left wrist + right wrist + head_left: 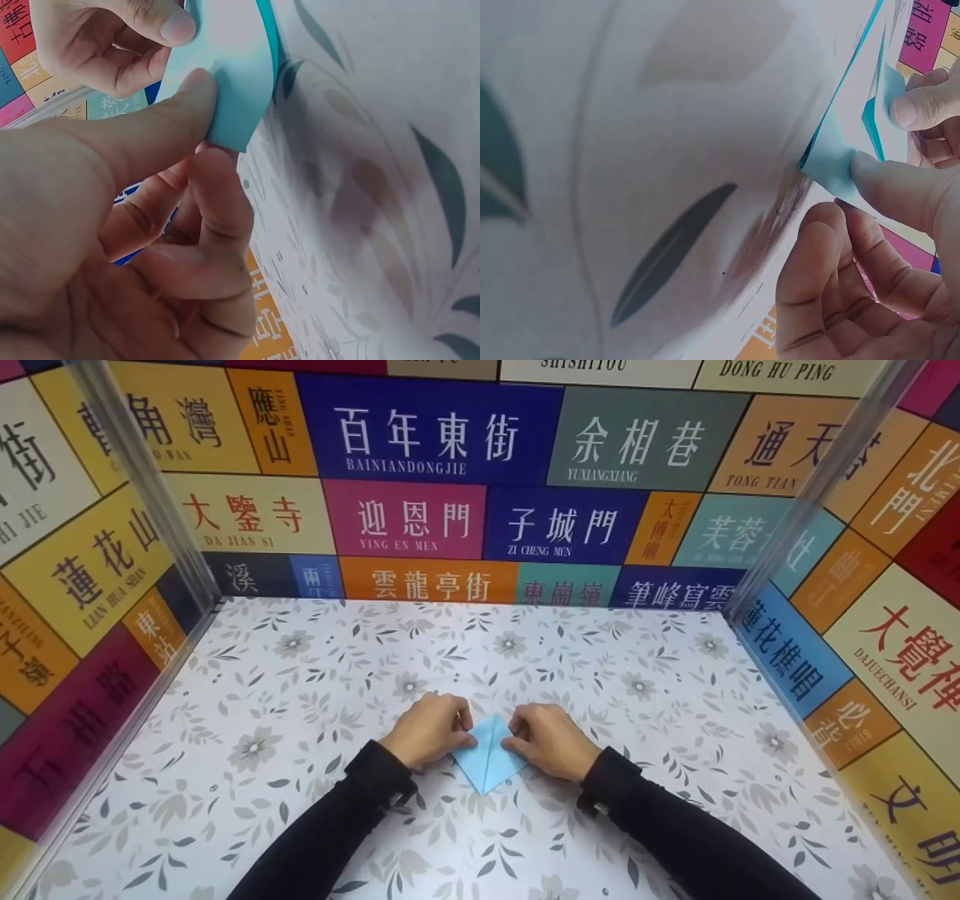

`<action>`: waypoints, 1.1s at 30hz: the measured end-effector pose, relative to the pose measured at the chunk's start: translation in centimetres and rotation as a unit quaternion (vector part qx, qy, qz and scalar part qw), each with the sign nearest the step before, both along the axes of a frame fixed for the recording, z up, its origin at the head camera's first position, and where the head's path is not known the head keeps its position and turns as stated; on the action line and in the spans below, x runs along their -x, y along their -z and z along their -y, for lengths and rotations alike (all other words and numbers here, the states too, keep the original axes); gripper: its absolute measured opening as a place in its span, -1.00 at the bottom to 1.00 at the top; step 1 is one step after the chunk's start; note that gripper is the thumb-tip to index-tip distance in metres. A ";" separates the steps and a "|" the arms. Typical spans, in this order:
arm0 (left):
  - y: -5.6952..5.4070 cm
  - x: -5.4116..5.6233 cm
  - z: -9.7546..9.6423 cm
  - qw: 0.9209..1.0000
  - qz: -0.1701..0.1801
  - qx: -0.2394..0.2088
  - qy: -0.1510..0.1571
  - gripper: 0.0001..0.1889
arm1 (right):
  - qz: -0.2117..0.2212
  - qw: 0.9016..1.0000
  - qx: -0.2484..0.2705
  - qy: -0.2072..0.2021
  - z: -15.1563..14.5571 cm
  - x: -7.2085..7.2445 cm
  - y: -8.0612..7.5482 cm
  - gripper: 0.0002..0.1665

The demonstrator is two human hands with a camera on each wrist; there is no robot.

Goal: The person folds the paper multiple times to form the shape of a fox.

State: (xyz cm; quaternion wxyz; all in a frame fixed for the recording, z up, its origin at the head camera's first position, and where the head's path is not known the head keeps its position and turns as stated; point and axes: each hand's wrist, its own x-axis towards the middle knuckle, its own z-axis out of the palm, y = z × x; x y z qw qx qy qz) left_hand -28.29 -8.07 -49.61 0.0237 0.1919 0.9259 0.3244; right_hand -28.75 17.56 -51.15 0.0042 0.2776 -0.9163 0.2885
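A small light-blue sheet of folding paper (489,757), folded into a kite-like diamond with a crease down its middle, is between both hands, its point towards the person. My left hand (433,729) pinches its left side between thumb and fingers. On the opposite side my right hand (553,739) pinches the right edge the same way. In the left wrist view the paper (232,82) curves up a little under the thumb. The right wrist view shows folded layers of the paper (840,154) standing slightly apart, with a darker blue inner face.
The table (300,810) has a white covering printed with grey leaves and flowers. Around it stand colourful panels (435,435) with Chinese lettering at the back and on both sides. Clear corner strips (806,487) join the panels. Both forearms wear black sleeves (315,825).
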 end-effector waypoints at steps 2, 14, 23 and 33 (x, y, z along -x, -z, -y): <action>0.0 0.0 0.0 1.000 -0.002 0.000 -0.002 -0.80 | -0.002 1.000 0.003 -0.001 0.0 0.0 0.0 -0.81; -0.7 0.3 0.2 0.999 -0.043 -0.009 -0.008 -0.83 | -0.023 1.000 0.021 0.005 -0.2 0.2 -0.5 -0.86; -1.5 0.5 0.3 0.998 -0.053 -0.018 -0.014 -0.85 | -0.045 0.998 0.035 0.000 -0.5 0.4 -1.0 -0.84; -2.5 0.8 0.4 0.997 -0.077 -0.026 -0.014 -0.87 | -0.032 0.998 0.059 0.012 -1.2 0.5 -1.9 -0.82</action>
